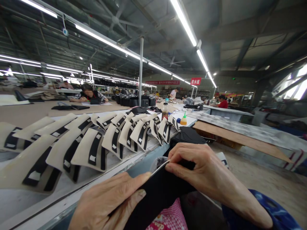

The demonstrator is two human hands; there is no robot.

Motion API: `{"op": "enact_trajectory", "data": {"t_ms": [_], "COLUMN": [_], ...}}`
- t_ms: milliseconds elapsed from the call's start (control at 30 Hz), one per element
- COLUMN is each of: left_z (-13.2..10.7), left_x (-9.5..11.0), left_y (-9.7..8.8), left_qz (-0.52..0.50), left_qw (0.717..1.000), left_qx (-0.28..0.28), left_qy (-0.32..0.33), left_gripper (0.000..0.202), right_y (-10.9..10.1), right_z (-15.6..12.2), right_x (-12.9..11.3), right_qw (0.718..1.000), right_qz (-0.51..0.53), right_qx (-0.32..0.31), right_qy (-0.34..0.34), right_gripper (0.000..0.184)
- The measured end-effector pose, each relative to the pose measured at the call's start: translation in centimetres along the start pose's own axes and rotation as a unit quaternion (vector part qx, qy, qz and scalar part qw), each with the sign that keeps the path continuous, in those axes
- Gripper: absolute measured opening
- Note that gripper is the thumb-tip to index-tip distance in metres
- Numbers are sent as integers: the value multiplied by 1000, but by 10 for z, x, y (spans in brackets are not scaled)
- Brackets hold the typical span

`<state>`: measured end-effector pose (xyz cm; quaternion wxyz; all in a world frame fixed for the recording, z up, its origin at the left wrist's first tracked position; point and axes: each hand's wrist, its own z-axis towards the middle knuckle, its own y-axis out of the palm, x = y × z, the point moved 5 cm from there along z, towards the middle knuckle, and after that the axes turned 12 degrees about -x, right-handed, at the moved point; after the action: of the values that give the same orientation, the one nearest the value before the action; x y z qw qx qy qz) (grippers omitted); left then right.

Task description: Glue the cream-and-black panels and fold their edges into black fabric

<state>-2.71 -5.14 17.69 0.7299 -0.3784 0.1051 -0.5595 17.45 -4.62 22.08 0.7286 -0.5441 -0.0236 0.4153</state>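
Observation:
I hold a flat black piece of material (158,195) low in the middle of the view, over my lap. My left hand (107,201) grips its near left side with the thumb pressed on its face. My right hand (206,172) pinches its upper edge, fingers curled tight. Just beyond my hands, several cream-coloured cut pieces with black strips and small white patches (96,143) lie overlapped in a row along the worktable (72,195).
A small yellow squeeze bottle with a green tip (183,120) and a dark bottle (165,112) stand further along the table. A black fabric heap (188,134) lies near a wooden board (240,139). Other people sit at tables behind. Bare floor lies to the right.

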Motion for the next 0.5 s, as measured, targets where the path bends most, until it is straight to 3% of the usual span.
{"op": "enact_trajectory", "data": {"t_ms": [167, 300, 400, 500], "left_z": [0, 9, 20, 29], "left_x": [-12, -22, -22, -26], "left_y": [0, 4, 18, 37], "left_qz": [-61, -51, -2, -7], "left_qw": [998, 997, 998, 995], "left_qx": [-2, 14, 31, 11], "left_qy": [-17, -50, -50, -97], "left_gripper": [38, 28, 25, 21], "right_y": [-2, 6, 15, 20], "right_z": [2, 6, 11, 14], "right_x": [-3, -4, -6, -4], "right_qw": [1000, 993, 980, 973], "right_qz": [-12, -117, -196, -229], "right_qx": [-6, -12, -6, -16], "right_qy": [-8, -4, -16, -33], "right_gripper": [19, 16, 18, 18]}}
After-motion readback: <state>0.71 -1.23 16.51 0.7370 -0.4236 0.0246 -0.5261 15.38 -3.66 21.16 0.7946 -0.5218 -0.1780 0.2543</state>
